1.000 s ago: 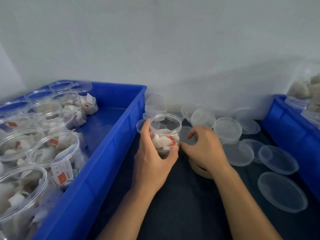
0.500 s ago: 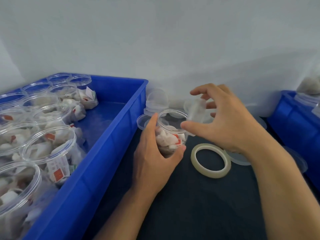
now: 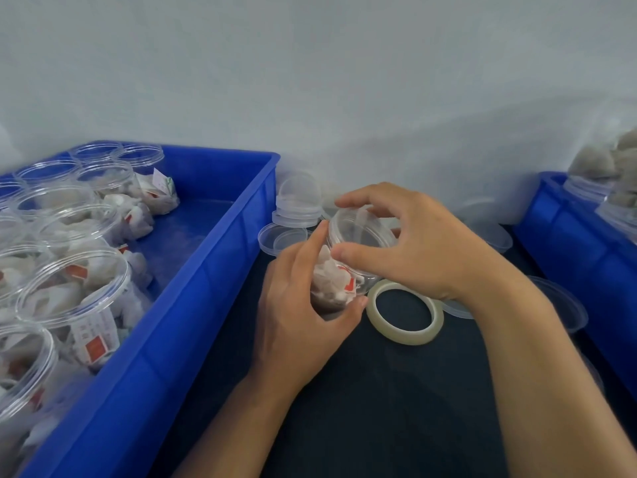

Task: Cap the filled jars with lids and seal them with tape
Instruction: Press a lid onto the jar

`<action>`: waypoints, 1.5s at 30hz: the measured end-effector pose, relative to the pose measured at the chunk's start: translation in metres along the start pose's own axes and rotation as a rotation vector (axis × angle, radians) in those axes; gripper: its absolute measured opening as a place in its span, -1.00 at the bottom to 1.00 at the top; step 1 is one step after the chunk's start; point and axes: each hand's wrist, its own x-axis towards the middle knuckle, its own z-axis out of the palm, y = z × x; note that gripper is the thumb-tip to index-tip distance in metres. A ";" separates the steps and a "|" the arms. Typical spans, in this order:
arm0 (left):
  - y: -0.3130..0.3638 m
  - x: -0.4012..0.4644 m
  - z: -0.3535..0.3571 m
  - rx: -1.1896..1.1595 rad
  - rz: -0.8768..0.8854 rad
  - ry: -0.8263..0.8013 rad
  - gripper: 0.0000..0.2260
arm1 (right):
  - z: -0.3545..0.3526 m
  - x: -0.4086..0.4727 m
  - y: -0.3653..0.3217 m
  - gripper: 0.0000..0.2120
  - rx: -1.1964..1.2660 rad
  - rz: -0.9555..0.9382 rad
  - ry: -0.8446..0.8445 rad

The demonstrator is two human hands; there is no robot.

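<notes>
Left hand (image 3: 303,308) has its grip wrapped round the filled jar (image 3: 339,282). Right hand (image 3: 413,246) pinches a clear lid (image 3: 360,232) onto its mouth, tape roll (image 3: 405,313) lying just beside on the counter (image 3: 379,408).

Soft even light, faint shadows — edges warped, slightly blurred

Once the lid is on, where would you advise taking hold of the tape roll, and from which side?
The tape roll lies flat on the dark mat, just right of the jar, its hole facing up. I would come from above with the right hand, one finger inside the hole and the thumb on the outer rim at its open near side.
</notes>
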 end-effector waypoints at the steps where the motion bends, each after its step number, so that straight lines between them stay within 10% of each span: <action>1: 0.000 0.000 0.000 0.015 0.010 0.009 -0.12 | -0.001 0.000 0.001 -0.48 0.004 0.006 -0.012; 32: 0.002 0.001 0.005 0.107 0.063 0.101 -0.21 | 0.008 -0.007 0.017 -0.50 0.485 -0.041 -0.256; 45: -0.001 0.000 0.003 0.086 -0.029 0.118 -0.10 | 0.032 0.009 0.004 -0.50 0.184 -0.028 -0.190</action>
